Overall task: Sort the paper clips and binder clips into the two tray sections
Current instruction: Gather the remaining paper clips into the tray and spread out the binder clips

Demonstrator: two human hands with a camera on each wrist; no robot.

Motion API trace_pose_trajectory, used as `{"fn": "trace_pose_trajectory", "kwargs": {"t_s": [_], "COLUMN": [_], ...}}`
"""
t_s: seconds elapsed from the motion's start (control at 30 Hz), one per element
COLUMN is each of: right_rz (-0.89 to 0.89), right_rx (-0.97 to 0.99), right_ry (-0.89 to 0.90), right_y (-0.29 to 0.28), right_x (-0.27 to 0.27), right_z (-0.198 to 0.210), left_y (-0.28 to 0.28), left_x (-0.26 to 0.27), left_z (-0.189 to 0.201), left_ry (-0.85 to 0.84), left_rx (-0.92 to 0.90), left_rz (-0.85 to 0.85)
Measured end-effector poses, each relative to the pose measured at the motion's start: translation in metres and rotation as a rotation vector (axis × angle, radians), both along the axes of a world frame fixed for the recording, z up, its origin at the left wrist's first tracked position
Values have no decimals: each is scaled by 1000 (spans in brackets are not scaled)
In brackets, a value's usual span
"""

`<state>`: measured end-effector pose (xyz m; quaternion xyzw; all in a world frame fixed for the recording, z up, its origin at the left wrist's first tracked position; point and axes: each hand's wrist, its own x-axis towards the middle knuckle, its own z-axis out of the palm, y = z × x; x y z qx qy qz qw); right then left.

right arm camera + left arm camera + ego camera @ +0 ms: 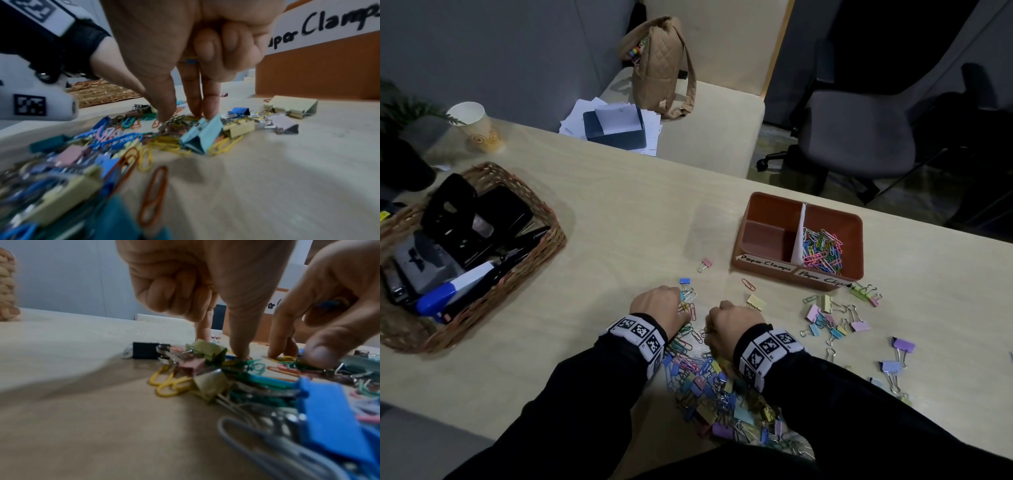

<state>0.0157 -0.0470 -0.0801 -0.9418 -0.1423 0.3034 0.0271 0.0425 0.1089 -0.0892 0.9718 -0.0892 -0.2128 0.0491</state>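
From the head view the fingertips of the left hand (659,301) and right hand (726,320) are hidden behind the knuckles. The sleeves cover much of the mixed pile of clips (722,404) near the bench (602,212) edge. The tray (763,202) label (329,27) is cut off in the right wrist view, reading only "per Clamps". Nearest clips in both wrist views are blurred. Whether the right hand grips the blue clip (191,60) tucked under its curled fingers cannot be told.

We've got a rust-brown tray (856,246) centre-right w/ white handwritten labels (767,263), multicolour paper clips (820,251) inside; pastel binder clips (828,320) lower right; tan wicker basket (551,219) left.
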Motion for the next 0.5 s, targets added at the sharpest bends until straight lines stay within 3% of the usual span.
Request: {"fn": "trace_pose_trajectory", "kwargs": {"t_s": [0.3,0.4,0.5], "right_rz": [-45,-126,-298], "right_rx": [10,76,207], "right_ry": [55,85,73], "right_y": [-2,-9,-20], "right_x": [-11,-11,-9], "right_z": [-7,-3,5], "left_y": [-13,-7,0], "left_x": [-2,-3,-1], "left_z": [6,7,12], "left_ry": [84,143,227], "left_rx": [-35,-150,-382], "left_rz": [-96,3,152]}}
